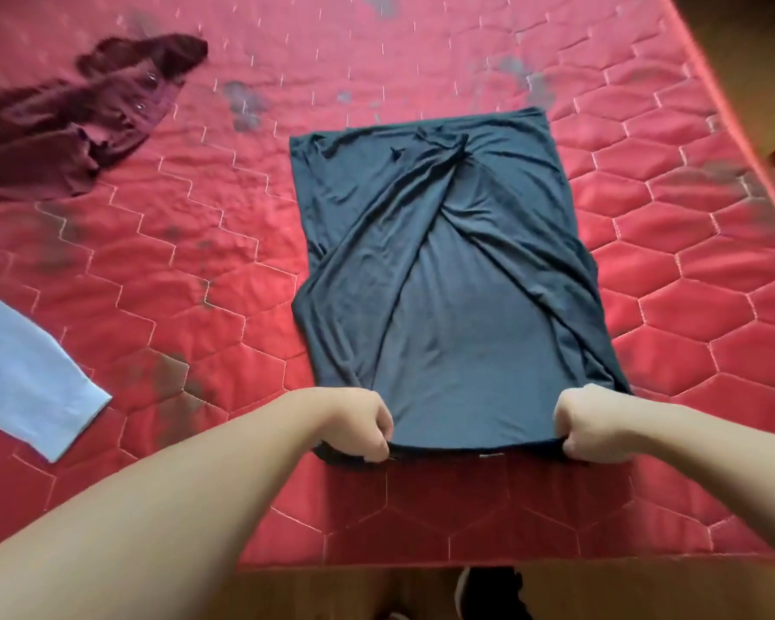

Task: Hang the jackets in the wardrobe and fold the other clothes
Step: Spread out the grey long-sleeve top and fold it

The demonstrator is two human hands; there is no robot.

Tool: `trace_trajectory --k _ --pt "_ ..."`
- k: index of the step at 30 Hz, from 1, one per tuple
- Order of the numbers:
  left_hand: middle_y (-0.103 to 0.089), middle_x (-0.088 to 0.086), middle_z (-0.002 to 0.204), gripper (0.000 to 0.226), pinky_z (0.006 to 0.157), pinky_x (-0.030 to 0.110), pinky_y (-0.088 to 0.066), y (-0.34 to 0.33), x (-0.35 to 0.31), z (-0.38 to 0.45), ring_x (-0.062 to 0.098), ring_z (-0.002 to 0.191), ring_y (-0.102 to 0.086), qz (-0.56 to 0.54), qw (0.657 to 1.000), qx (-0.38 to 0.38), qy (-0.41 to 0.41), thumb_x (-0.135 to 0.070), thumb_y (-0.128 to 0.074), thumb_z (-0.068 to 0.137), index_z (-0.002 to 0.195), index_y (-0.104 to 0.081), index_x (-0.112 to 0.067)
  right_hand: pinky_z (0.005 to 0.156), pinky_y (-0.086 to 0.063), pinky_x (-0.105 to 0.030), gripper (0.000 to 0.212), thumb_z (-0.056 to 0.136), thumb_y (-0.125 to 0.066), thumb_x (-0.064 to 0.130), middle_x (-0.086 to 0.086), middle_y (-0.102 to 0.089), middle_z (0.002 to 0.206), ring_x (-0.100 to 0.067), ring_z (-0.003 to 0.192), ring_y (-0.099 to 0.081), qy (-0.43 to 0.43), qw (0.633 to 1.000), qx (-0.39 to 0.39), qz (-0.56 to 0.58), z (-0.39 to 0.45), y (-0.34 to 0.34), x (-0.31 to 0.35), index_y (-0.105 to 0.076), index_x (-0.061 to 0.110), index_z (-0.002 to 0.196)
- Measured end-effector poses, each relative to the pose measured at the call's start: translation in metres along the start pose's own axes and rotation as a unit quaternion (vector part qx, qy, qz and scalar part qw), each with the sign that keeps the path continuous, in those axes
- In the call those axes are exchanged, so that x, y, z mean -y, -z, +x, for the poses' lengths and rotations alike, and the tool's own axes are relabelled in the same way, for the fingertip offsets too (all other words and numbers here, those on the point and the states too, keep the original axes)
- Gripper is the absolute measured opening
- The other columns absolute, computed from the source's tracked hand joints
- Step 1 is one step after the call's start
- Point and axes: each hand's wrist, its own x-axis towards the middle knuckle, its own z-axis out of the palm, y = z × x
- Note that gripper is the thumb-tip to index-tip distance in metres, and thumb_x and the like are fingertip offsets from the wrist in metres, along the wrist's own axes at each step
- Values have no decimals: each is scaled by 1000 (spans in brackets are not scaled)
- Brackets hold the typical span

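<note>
A dark blue-grey garment (pixel 439 279) lies on the red quilted mattress (pixel 224 279), its two sides folded in over the middle so it forms a long rectangle running away from me. My left hand (pixel 361 425) grips its near left corner with curled fingers. My right hand (pixel 589 425) grips the near right corner the same way. The near hem stretches taut between both fists.
A crumpled maroon garment (pixel 77 123) lies at the far left of the mattress. A light blue sleeve (pixel 23 360) reaches in from the left edge. The mattress's near edge (pixel 466 561) runs just below my hands, with wooden floor and a dark shoe (pixel 488 592) beneath.
</note>
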Motion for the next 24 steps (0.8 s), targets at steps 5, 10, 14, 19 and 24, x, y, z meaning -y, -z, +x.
trace_trajectory --k 5,10,14,19,24 --pt "-55 -11 68 13 46 9 -32 86 0 4 3 61 -48 -41 987 -153 -5 -16 -52 85 78 -60 -23 60 -39 -23 21 79 -51 17 6 -55 61 -18 71 -54 -7 983 -151 103 17 82 -25 -54 19 58" --pt "-57 -12 70 20 51 14 -36 176 20 34 2 60 -47 -160 948 -275 17 -13 -52 87 80 -63 -27 58 -45 -24 22 80 -51 14 4 -67 70 -13 69 -60 -11 920 -293 260 73 163 -61 -68 20 69" --pt "-67 -5 77 25 56 22 -42 234 38 62 13 69 -58 -193 918 -343 45 -12 -52 87 79 -66 -31 55 -40 -18 26 80 -53 6 8 -69 74 -6 66 -59 6 908 -287 306 121 223 -89 -70 25 76" --pt "-70 -5 96 19 71 23 -41 290 63 87 14 89 -63 -175 887 -424 54 -17 -56 90 87 -67 -32 58 -42 -19 23 80 -61 2 6 -71 79 -6 68 -58 38 868 -294 399 171 288 -109 -74 22 85" --pt "-69 -2 103 18 77 23 -37 347 85 119 14 90 -55 -159 842 -512 69 -19 -57 91 99 -73 -25 44 -38 -13 16 78 -62 8 6 -62 63 -5 54 -49 39 820 -344 455 220 345 -114 -74 17 81"
